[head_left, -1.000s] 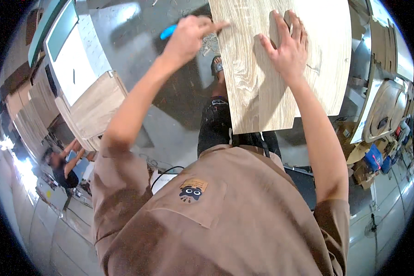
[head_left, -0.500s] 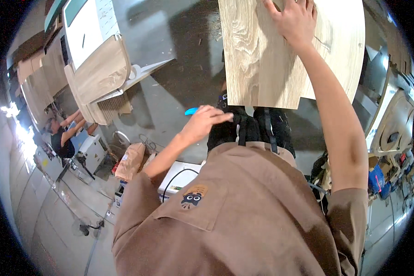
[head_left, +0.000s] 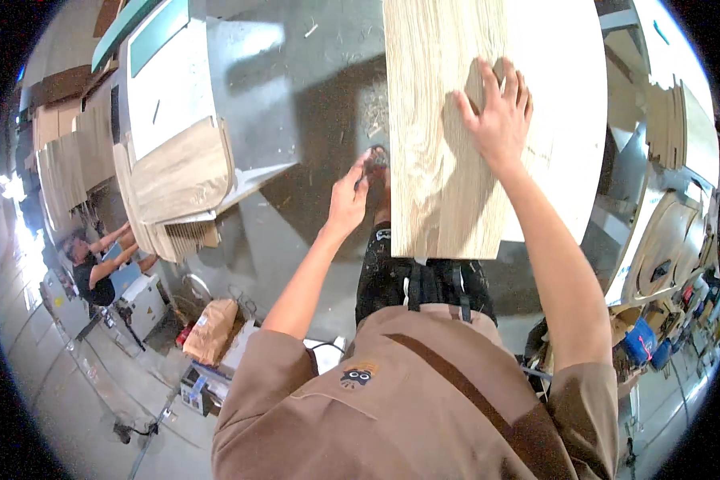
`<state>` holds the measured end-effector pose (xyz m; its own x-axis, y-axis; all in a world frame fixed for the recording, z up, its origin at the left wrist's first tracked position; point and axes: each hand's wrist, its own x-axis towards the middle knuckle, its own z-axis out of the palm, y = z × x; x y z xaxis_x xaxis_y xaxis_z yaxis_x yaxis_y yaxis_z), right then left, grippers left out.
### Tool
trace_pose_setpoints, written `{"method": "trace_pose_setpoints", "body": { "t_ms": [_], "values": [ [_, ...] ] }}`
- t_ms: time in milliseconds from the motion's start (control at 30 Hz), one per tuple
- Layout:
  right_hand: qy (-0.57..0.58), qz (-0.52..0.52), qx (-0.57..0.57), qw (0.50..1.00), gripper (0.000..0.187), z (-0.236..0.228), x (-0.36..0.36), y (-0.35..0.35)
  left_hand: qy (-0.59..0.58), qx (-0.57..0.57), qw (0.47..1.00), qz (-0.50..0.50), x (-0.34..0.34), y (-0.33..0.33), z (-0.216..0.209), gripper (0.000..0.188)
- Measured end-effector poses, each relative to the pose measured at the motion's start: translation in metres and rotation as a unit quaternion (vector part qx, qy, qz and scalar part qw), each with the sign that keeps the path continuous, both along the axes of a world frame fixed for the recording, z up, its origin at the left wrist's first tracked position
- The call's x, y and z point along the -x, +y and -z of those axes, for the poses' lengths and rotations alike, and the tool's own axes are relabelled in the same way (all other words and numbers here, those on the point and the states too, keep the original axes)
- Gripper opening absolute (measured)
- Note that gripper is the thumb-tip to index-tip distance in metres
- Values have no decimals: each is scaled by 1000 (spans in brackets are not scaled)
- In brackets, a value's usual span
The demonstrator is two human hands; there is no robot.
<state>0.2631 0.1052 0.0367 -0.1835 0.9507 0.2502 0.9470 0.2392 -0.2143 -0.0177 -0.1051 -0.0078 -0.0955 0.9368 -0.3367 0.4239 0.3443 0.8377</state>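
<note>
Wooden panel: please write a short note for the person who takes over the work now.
Right hand: flat and open on the wooden panel, pressing it.
Left hand: beside the panel's left edge, fingers pinched; what they grip is too small to tell.
The panel lies on a white board in front of the person.
Done: panel laid down and steadied.
Left: cannot tell from this view.

Pkgs/labels I see: brown paper sack (head_left: 210,331), crumpled, on floor lower left, beside white box unit (head_left: 146,298). Small round owl patch (head_left: 358,376), orange/black w/ white eyes, on brown shirt chest. No screens or signs I can make out.
</note>
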Motion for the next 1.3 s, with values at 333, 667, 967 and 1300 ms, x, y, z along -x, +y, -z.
{"method": "trace_pose_setpoints", "body": {
  "t_ms": [333,667,967,1300],
  "values": [
    [-8,26,88,996,78,-15,3,4,-1,-211,977,-15,35,332,17,39],
    [5,24,94,995,77,-21,10,6,-74,-298,937,167,50,421,20,41],
    [16,28,88,996,74,-20,9,5,62,-251,924,282,52,250,-23,64],
    [54,-8,42,998,70,-10,-1,2,133,-120,940,290,-33,-95,-65,70]
  ]
}}
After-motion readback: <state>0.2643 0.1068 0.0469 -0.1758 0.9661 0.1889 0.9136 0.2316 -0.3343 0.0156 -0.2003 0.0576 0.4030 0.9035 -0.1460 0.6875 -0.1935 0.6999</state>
